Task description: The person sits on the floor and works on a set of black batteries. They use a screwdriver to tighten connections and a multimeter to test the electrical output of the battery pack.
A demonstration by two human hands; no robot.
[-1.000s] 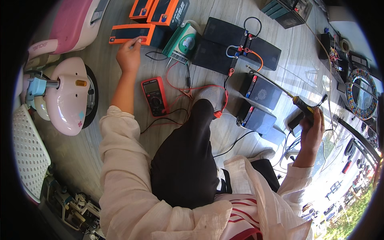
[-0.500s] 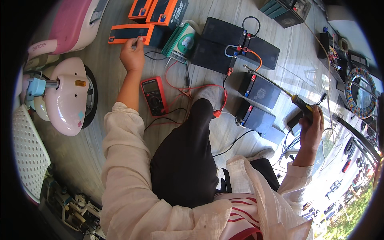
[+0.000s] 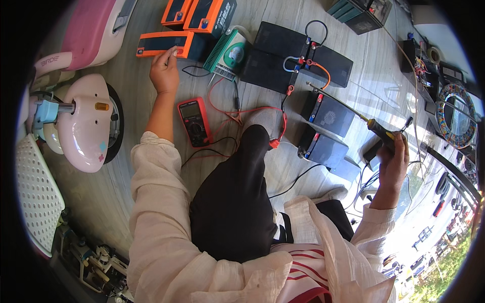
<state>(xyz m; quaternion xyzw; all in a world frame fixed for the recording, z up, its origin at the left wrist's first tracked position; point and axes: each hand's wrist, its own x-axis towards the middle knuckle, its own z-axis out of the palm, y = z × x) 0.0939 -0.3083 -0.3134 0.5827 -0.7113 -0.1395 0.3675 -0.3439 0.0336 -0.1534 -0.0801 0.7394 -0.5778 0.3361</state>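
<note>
My right hand (image 3: pixel 392 160) is wrapped round the black and yellow handle of a long screwdriver (image 3: pixel 349 107). The shaft slants up and left, its tip over the end of a small black battery (image 3: pixel 331 115) with red and blue terminal covers. At the upper left, my left hand (image 3: pixel 164 73) has its fingertips pinched at the terminal end of an orange and black battery (image 3: pixel 164 41); what they hold, if anything, is too small to make out. Two similar orange batteries (image 3: pixel 206 14) stand just behind. A green and white charger-like box (image 3: pixel 227 54) sits to the right of them.
A red multimeter (image 3: pixel 193 121) lies on the floor, red and black leads trailing from it. Large black batteries (image 3: pixel 270 63) joined by short cables stand ahead. A pale pink ride-on toy (image 3: pixel 87 123) and a white perforated panel (image 3: pixel 38 189) are on the left.
My left hand has shifted slightly left, its fingertips still by the end of the orange battery. The right hand and screwdriver have hardly moved.
</note>
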